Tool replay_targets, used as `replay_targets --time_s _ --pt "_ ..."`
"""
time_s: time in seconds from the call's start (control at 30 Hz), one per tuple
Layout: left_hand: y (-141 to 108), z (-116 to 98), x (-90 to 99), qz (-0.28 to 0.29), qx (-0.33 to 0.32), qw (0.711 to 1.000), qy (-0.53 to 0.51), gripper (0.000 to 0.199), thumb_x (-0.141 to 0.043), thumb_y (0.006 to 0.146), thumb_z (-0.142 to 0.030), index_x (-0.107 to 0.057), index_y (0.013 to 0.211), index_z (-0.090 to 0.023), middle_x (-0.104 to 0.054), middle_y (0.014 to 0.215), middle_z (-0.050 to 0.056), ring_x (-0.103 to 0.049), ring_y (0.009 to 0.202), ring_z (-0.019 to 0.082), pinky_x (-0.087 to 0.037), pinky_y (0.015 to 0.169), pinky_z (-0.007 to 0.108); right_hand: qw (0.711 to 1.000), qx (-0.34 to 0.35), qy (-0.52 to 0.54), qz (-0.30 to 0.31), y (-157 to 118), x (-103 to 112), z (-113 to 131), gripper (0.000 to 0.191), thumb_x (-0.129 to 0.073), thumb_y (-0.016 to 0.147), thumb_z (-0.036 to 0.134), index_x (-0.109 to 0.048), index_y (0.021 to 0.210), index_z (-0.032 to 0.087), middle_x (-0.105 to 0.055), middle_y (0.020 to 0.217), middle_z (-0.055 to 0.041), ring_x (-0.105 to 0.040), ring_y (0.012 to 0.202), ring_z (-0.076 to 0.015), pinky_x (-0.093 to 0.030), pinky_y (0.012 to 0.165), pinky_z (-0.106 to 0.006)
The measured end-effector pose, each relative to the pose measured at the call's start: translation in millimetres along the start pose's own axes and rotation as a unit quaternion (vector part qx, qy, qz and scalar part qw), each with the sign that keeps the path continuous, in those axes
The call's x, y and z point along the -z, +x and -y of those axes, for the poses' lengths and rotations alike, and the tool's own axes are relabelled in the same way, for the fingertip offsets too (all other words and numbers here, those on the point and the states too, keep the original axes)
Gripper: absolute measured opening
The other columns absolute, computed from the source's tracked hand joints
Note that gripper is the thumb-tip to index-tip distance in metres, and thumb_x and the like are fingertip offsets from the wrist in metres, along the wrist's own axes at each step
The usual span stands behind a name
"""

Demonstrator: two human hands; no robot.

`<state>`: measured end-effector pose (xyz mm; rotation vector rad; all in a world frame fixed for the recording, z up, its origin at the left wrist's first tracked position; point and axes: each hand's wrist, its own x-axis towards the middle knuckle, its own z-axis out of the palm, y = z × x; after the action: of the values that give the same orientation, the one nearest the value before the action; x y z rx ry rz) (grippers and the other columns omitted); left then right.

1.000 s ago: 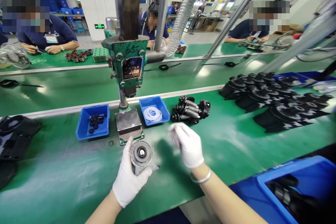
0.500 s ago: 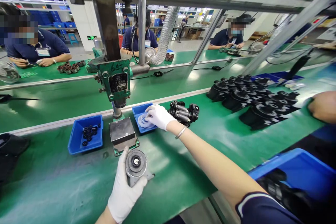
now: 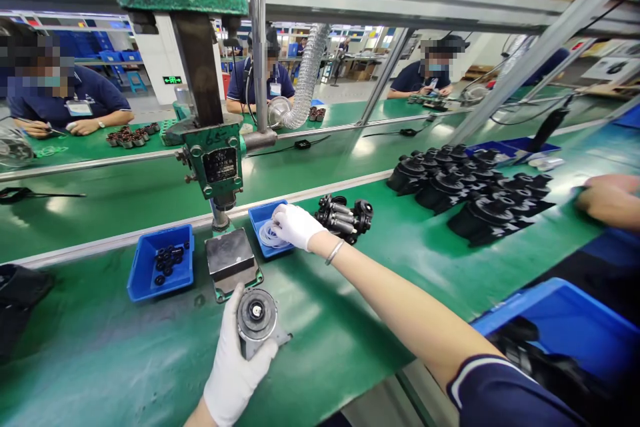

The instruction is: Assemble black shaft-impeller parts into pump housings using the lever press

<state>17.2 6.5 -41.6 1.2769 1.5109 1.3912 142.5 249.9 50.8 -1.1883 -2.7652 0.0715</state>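
My left hand [image 3: 234, 363], in a white glove, is closed around a round grey metal motor housing [image 3: 257, 315]. The housing has a dark centre with a small white tip and a flange at its lower right. My right hand [image 3: 295, 227], also gloved, reaches into a small blue bin [image 3: 274, 253] of translucent white rings [image 3: 269, 235]. Its fingertips are bent together at the rings; whether one is pinched is hidden. Just above the housing stands the metal block [image 3: 231, 255] of a green press [image 3: 216, 163].
Another blue bin [image 3: 134, 273] holds small black parts. Motor rotors [image 3: 343, 217] lie beyond my right hand, and black housings [image 3: 465, 190] stand in rows farther right. A large blue crate [image 3: 560, 290] is at lower right. A co-worker's hand [image 3: 610, 200] is at the right edge.
The view has shifted slightly, so the scene sits a little lower and further left. Both hands keep nearly the same places, my right hand still at the rings.
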Motion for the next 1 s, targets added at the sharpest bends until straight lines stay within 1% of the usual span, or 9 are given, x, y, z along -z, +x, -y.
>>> replay_targets --time_s 0.17,0.27,0.33,0.4,0.47,0.63,0.77,0.9,1.0 --pt "0.7 0.8 0.5 0.008 -0.001 1.0 0.007 0.081 -0.064 0.083 -0.043 -0.021 0.148 -0.022 -0.037 0.15 0.018 -0.039 0.138 0.036 -0.031 0.114 0.056 0.999 -0.044 0.018 0.004 -5.3 7.8 -2.2 0.026 -0.044 0.098 0.023 -0.068 0.104 0.015 -0.071 0.099 -0.0081 -0.065 0.088 -0.0196 -0.044 0.076 -0.026" --pt "1.0 -0.6 1.5 0.008 -0.005 1.0 0.01 0.082 -0.065 0.083 -0.044 -0.022 0.148 -0.021 -0.037 0.15 0.018 -0.04 0.138 0.035 -0.035 0.113 0.053 0.999 -0.025 0.016 0.012 -9.9 5.9 1.8 0.027 -0.054 0.094 0.036 -0.068 0.109 0.018 -0.069 0.108 -0.0095 -0.064 0.095 -0.0226 -0.044 0.08 -0.028" --pt "1.2 -0.4 1.8 0.004 -0.005 1.0 0.015 0.082 -0.066 0.082 -0.045 -0.024 0.148 -0.021 -0.039 0.149 0.017 -0.041 0.137 0.035 -0.036 0.112 0.052 1.0 -0.005 0.01 0.025 -10.8 0.9 6.8 0.032 -0.065 0.087 0.042 -0.071 0.104 0.016 -0.068 0.108 -0.0125 -0.063 0.097 -0.0268 -0.044 0.082 -0.03" --pt "1.5 0.9 1.7 -0.002 -0.007 1.0 0.027 0.081 -0.065 0.082 -0.045 -0.025 0.148 -0.02 -0.039 0.149 0.017 -0.041 0.137 0.034 -0.035 0.113 0.051 0.999 0.003 0.004 0.041 -8.8 -4.9 10.7 0.028 -0.067 0.085 0.037 -0.073 0.096 0.012 -0.068 0.105 -0.0157 -0.064 0.096 -0.0286 -0.044 0.08 -0.03" --pt "1.9 2.8 1.2 -0.007 -0.011 0.999 0.033 0.081 -0.065 0.083 -0.046 -0.025 0.148 -0.019 -0.038 0.15 0.017 -0.04 0.138 0.034 -0.034 0.114 0.052 0.999 -0.001 0.005 0.052 -4.9 -8.6 11.4 0.024 -0.064 0.087 0.03 -0.073 0.094 0.009 -0.069 0.101 -0.0169 -0.065 0.092 -0.0274 -0.044 0.078 -0.029" --pt "2.6 5.0 0.5 -0.003 -0.015 1.0 0.024 0.08 -0.065 0.082 -0.044 -0.026 0.147 -0.02 -0.04 0.149 0.017 -0.041 0.137 0.035 -0.033 0.114 0.054 0.998 -0.009 0.034 0.06 2.1 -3.9 1.4 0.021 -0.064 0.087 0.03 -0.075 0.087 0.012 -0.072 0.096 -0.012 -0.067 0.087 -0.0238 -0.045 0.075 -0.026" --pt "3.3 5.1 1.5 -0.004 -0.021 0.999 0.029 0.081 -0.065 0.082 -0.044 -0.025 0.148 -0.02 -0.041 0.148 0.017 -0.041 0.138 0.034 -0.033 0.114 0.054 0.997 -0.027 0.068 0.039 -0.1 7.3 -4.4 0.017 -0.064 0.087 0.028 -0.075 0.082 0.016 -0.074 0.091 -0.0084 -0.068 0.085 -0.022 -0.046 0.074 -0.025" --pt "4.5 4.7 3.3 -0.001 -0.034 0.998 0.048 0.084 -0.066 0.081 -0.044 -0.023 0.149 -0.018 -0.042 0.147 0.018 -0.04 0.138 0.035 -0.034 0.113 0.053 0.993 -0.059 0.106 -0.008 -6.0 20.2 -3.1 0.012 -0.064 0.086 0.023 -0.074 0.088 0.018 -0.074 0.092 -0.0068 -0.068 0.087 -0.0216 -0.047 0.075 -0.026" --pt "4.1 0.1 6.1 0.013 -0.034 0.997 0.067 0.086 -0.065 0.082 -0.045 -0.019 0.15 -0.018 -0.038 0.149 0.019 -0.038 0.139 0.035 -0.032 0.115 0.055 0.987 -0.073 0.131 -0.05 -15.4 31.1 3.0 0.011 -0.063 0.087 0.02 -0.073 0.09 0.018 -0.074 0.096 -0.0072 -0.068 0.091 -0.0222 -0.048 0.08 -0.028"
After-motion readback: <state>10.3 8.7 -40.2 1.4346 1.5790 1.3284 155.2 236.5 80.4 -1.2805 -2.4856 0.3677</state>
